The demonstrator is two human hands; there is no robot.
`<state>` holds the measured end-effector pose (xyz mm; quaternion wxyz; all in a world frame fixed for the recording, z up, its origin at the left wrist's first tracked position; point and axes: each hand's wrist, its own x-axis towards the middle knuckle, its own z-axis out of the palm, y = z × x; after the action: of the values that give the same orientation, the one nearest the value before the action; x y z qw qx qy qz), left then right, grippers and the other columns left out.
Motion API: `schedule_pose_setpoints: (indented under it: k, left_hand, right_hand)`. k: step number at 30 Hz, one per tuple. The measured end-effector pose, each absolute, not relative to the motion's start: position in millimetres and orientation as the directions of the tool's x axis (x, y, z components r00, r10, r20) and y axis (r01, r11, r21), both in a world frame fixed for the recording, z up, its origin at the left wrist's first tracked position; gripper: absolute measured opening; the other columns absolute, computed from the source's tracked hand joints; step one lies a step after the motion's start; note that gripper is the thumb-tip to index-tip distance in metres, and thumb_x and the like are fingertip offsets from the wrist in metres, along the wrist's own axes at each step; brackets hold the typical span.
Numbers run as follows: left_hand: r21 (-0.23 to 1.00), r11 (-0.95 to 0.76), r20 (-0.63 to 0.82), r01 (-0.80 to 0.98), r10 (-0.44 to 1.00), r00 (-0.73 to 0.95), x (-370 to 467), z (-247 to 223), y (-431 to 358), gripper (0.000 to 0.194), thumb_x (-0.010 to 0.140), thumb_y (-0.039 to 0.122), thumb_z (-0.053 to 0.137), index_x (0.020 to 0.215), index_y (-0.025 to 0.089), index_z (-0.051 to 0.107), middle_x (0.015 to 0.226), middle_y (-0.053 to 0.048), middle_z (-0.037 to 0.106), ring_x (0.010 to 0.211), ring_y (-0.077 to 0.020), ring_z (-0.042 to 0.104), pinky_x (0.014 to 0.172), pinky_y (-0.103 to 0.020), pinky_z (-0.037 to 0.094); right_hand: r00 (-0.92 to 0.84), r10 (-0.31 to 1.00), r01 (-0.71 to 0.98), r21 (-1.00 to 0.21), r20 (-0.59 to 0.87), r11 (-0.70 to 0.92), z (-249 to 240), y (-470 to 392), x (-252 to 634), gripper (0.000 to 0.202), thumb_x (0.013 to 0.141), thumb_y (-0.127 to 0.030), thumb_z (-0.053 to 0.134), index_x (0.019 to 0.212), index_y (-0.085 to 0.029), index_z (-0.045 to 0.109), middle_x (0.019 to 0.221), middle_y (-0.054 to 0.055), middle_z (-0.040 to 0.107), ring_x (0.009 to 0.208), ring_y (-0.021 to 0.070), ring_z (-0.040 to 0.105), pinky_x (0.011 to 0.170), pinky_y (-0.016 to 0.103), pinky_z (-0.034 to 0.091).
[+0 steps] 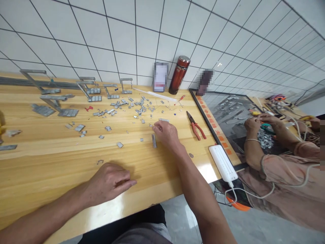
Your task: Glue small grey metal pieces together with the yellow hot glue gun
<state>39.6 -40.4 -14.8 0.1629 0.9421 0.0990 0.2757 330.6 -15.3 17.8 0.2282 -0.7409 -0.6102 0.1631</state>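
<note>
My left hand (110,183) rests on the wooden table near its front edge, fingers curled and thumb alongside; nothing shows in it. Further forward, my right hand (166,133) is closed in a pinch close to the tabletop, and whatever its fingertips hold is too small or hidden to name. Just left of that hand lies a flat grey metal strip (154,140). Behind the knuckles is another grey strip (164,120). Small grey metal pieces (142,107) are scattered beyond both hands, with a single flat piece (120,144) between them.
Several grey bracket-shaped stands (67,112) are at the back left. Red-handled pliers (195,125) lie on the right, near a white power bank (222,162) with a cable. A flask (179,74) and phone (160,77) lean by the tiled wall. Another person's hands (254,123) work at right.
</note>
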Motion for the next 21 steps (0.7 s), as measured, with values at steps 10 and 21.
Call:
schedule_pose_setpoints:
  k: [10, 21]
  left_hand:
    - [0.368, -0.924, 0.477, 0.099, 0.279, 0.833, 38, -16, -40, 0.058, 0.122, 0.031, 0.05, 0.065, 0.021, 0.053, 0.052, 0.006, 0.052, 0.045, -0.0104, 0.052, 0.053, -0.033, 0.035]
    - [0.382, -0.92, 0.459, 0.091, 0.274, 0.845, 38, -10, -40, 0.059, 0.122, 0.032, 0.051, 0.064, 0.021, 0.049, 0.052, 0.006, 0.048, 0.045, -0.0093, 0.049, 0.054, -0.03, 0.035]
  right_hand:
    - [0.197, 0.98, 0.841, -0.518, 0.026, -0.155, 16, -14, 327, 0.015, 0.108, -0.03, 0.066, 0.111, -0.025, 0.08, 0.103, 0.002, 0.084, 0.097, 0.0204, 0.073, 0.089, 0.033, 0.049]
    - [0.229, 0.973, 0.844, -0.506, 0.037, -0.179, 27, -14, 328, 0.02, 0.107, -0.031, 0.066, 0.12, -0.026, 0.081, 0.115, 0.006, 0.086, 0.108, 0.0243, 0.076, 0.098, 0.037, 0.054]
